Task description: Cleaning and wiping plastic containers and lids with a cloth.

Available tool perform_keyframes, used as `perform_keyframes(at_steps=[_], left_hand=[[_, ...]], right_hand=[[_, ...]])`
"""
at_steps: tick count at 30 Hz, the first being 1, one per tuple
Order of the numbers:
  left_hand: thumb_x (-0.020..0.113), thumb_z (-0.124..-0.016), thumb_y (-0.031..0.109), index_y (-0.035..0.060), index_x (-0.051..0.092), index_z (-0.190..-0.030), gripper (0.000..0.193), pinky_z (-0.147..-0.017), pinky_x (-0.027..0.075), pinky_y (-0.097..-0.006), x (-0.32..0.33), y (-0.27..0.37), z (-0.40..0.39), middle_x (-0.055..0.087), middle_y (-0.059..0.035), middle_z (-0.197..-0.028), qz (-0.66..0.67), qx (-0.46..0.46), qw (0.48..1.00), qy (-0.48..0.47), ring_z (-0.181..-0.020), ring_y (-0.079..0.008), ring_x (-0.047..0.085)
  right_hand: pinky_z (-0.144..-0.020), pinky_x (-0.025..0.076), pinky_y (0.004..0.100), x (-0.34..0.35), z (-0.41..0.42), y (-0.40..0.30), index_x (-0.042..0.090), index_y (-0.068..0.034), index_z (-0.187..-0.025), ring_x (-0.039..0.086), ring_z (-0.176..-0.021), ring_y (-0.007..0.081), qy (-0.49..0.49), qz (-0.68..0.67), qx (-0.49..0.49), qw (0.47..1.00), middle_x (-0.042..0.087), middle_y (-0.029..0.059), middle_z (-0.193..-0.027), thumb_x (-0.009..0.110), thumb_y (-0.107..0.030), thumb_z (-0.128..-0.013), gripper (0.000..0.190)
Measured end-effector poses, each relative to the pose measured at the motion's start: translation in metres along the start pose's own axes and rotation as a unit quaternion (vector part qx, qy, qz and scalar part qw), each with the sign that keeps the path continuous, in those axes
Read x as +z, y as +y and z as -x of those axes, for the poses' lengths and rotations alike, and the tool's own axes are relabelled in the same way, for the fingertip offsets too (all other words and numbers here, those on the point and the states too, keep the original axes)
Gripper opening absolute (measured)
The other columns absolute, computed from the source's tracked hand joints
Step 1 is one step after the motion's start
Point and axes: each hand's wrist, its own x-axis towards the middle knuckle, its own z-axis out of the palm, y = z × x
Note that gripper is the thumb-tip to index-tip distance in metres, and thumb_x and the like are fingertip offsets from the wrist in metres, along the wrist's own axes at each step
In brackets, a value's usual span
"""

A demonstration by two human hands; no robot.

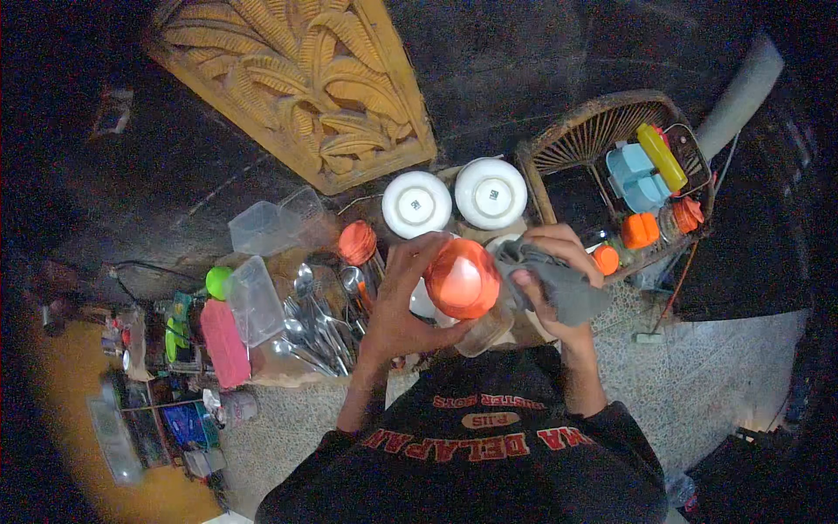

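My left hand [416, 298] curls around a shiny faceted orange lid [462, 278], thumb at its near side and fingers at the far side. Clear plastic [486, 333] shows just below the lid; I cannot tell whether it is the body of the same jar. In my right hand [556, 268] is a bunched grey cloth [566, 288], close to the lid's right side. Just beyond my hands, two white bowls [416, 204] [491, 193] rest upside down. Another orange lid [357, 242] is left of my left hand.
Left lie metal spoons and forks [317, 327], clear plastic containers [255, 301], a pink box [226, 344] and a green lid [219, 283]. A rattan rack [540, 183] at right holds a light-blue container [635, 177] and orange-lidded jars [640, 229]. A carved wooden panel [308, 92] stands beyond.
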Motion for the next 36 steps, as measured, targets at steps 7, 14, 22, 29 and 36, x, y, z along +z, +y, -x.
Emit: perform_keyframes(at_steps=[7,14,22,29,36], left_hand=[[0.099,-0.058,0.026,0.0080,0.049,-0.150,0.106,-0.114,0.043,-0.0478,0.006,-0.008,0.005,0.058,-0.0160,-0.143,0.031,-0.052,0.998,0.002,-0.136,-0.0351,0.053],[0.098,-0.062,0.024,0.0068,0.044,-0.153,0.108,-0.117,0.041,-0.0455,0.014,-0.020,0.011,0.053,-0.0182,-0.150,0.084,-0.064,0.994,-0.009,-0.139,-0.0346,0.052],[0.093,-0.064,0.015,0.0046,0.035,-0.158,0.112,-0.121,0.037,-0.0463,0.010,-0.023,0.005,0.048,-0.0177,-0.156,0.129,-0.018,0.988,-0.086,-0.145,-0.0380,0.047],[0.093,-0.066,0.016,0.0050,0.037,-0.157,0.107,-0.119,0.039,-0.0464,0.012,-0.011,-0.002,0.050,-0.0172,-0.155,0.089,-0.029,0.994,-0.054,-0.144,-0.0374,0.048],[0.097,-0.067,0.030,0.0049,0.046,-0.151,0.101,-0.114,0.043,-0.0480,0.004,-0.006,-0.004,0.059,-0.0167,-0.147,-0.059,0.010,0.998,0.016,-0.136,-0.0370,0.057]], right_hand=[[-0.093,0.055,0.0391,0.001,-0.003,-0.003,0.072,-0.002,-0.118,0.070,-0.104,0.0272,-0.045,-0.025,0.059,0.997,0.073,0.0144,-0.114,0.088,-0.008,-0.074,0.047],[-0.097,0.048,0.0406,-0.008,-0.006,0.003,0.074,-0.007,-0.117,0.066,-0.113,0.0302,-0.101,0.065,0.011,0.993,0.073,0.0094,-0.122,0.083,-0.016,-0.073,0.046],[-0.105,0.032,0.0531,0.018,0.000,-0.031,0.077,-0.020,-0.113,0.055,-0.130,0.0230,-0.243,0.142,-0.124,0.952,0.071,-0.0051,-0.130,0.068,-0.021,-0.082,0.032],[-0.103,0.034,0.0510,0.010,-0.016,-0.023,0.076,-0.023,-0.105,0.058,-0.126,0.0216,-0.196,0.225,-0.142,0.944,0.070,-0.0073,-0.128,0.064,-0.025,-0.085,0.023],[-0.097,0.049,0.0432,-0.001,-0.006,-0.010,0.074,-0.005,-0.116,0.065,-0.110,0.0296,-0.058,0.115,-0.019,0.992,0.072,0.0108,-0.119,0.084,-0.018,-0.070,0.049]])
